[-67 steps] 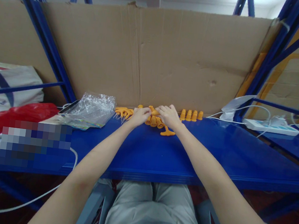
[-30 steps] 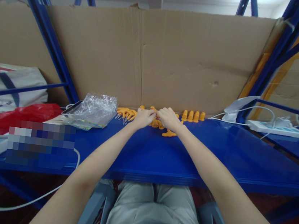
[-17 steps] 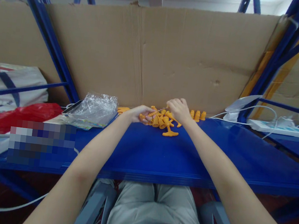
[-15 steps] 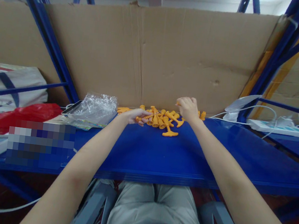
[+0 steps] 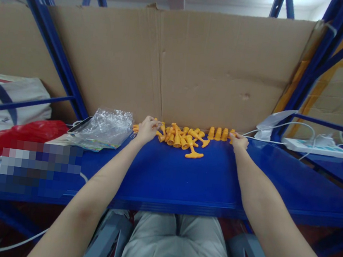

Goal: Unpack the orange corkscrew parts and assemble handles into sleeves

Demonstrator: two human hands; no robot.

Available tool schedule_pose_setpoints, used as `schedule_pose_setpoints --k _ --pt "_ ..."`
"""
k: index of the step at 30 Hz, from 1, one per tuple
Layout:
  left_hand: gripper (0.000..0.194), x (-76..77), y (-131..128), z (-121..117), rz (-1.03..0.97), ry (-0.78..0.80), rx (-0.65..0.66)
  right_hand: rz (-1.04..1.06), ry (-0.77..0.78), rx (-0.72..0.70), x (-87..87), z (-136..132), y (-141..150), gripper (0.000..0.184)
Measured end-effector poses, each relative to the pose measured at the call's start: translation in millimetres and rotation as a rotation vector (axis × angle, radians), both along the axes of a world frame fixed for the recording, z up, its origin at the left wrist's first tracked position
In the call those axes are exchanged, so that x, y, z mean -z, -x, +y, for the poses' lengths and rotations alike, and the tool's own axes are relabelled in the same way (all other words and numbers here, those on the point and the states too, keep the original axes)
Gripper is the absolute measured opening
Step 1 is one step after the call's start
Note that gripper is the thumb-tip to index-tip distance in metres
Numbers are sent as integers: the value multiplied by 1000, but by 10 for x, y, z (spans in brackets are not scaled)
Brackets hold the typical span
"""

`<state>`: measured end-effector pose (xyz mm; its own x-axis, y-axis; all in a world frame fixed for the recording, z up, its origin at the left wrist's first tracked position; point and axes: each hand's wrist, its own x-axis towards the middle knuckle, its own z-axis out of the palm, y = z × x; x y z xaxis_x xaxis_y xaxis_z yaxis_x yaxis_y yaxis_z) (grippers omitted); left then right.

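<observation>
My right hand [image 5: 239,142] has its fingers closed on a small orange plastic cup-shaped piece [image 5: 232,135] at the right end of a short row of upright orange cups [image 5: 218,134]. At the left side of a loose orange pile, my left hand [image 5: 147,129] has its fingertips pinched together; what they hold, if anything, is too small to make out. The pile [image 5: 178,139] mixes cup-shaped pieces with T-shaped orange handles. One T-shaped handle [image 5: 194,153] lies at its front. More orange bits are partly hidden behind my left hand.
A blue table [image 5: 180,179] runs along a cardboard panel [image 5: 213,67]. Clear plastic bags [image 5: 106,126] and a red bag [image 5: 23,133] lie at left. A white power strip [image 5: 316,147] with cables sits at right, beside a blue rack post [image 5: 312,75].
My right hand has moved right and down to the end of the cup row, uncovering several upright cups. My left hand has shifted slightly left and up, away from an orange piece in the pile.
</observation>
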<state>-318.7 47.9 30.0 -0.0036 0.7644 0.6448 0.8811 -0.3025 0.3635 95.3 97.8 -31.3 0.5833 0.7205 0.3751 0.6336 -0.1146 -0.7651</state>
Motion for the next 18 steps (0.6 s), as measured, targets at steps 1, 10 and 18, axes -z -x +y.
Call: schedule_pose_setpoints --k 1,10,18 --pt "29 31 -2 -12 33 11 -1 8 41 45 2 -25 -6 39" --pt "42 321 102 37 255 90 43 -56 203 80 -68 -157 35 30" --pt "42 398 98 1 382 341 -45 8 137 54 -29 -88 -43 29"
